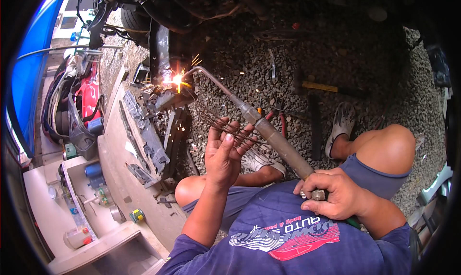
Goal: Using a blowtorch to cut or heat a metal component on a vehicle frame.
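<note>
My right hand is wrapped around the valve end of a long metal gas torch. The torch reaches up and left, and its bent tip ends beside a bright glow with sparks flying off. That glow sits on a dark metal part hanging from above; the glare hides its surface there. Several thin, rusty wire rods are pinched in my left hand, below the torch. Their far ends extend toward the glow, but whether they touch it I cannot tell.
On the gravel lie a hammer with a yellow band and red-handled pliers. Broken grey plastic parts lie at the left. A tape measure sits near a pale cabinet. Dark vehicle parts overhang the top.
</note>
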Motion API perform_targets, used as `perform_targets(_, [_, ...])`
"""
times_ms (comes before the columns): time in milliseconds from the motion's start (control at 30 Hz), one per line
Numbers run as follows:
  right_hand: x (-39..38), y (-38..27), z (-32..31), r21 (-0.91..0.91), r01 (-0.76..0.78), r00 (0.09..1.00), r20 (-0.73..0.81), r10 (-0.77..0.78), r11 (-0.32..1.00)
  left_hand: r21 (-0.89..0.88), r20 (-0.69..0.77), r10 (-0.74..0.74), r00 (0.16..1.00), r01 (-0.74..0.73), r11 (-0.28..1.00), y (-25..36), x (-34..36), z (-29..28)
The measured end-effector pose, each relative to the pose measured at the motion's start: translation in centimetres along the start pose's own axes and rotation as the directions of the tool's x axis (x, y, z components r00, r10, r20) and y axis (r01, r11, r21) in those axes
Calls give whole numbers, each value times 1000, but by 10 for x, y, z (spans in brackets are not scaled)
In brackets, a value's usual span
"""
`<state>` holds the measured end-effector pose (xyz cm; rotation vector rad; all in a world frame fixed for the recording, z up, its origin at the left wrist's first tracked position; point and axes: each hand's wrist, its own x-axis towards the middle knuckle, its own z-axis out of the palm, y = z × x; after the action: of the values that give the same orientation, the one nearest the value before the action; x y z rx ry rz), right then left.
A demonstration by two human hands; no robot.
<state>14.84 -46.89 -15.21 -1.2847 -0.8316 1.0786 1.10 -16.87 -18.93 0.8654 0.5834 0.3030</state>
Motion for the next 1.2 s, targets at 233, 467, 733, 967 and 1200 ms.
perform_targets(233, [0,0,-1,-10,-31,999,22,31,999,10,-11,-2,1000,2,1000,0,0,-2])
perform_targets(467, [1,-1,-1,-10,-13,1000,4,13,1000,4,-8,-6,1000,6,1000,2,1,-1])
perform_targets(733, [0,1,0,-14,-4,1000,-7,4,1000,21,-17,-4,1000,4,1000,3,2,0])
perform_targets(967, [1,0,0,-7,-27,1000,1,27,1000,21,-10,6,1000,-5,1000,7,7,0])
perform_targets(1200, [2,-1,0,-6,-24,1000,8,24,1000,9,4,8,1000,-8,1000,7,7,1])
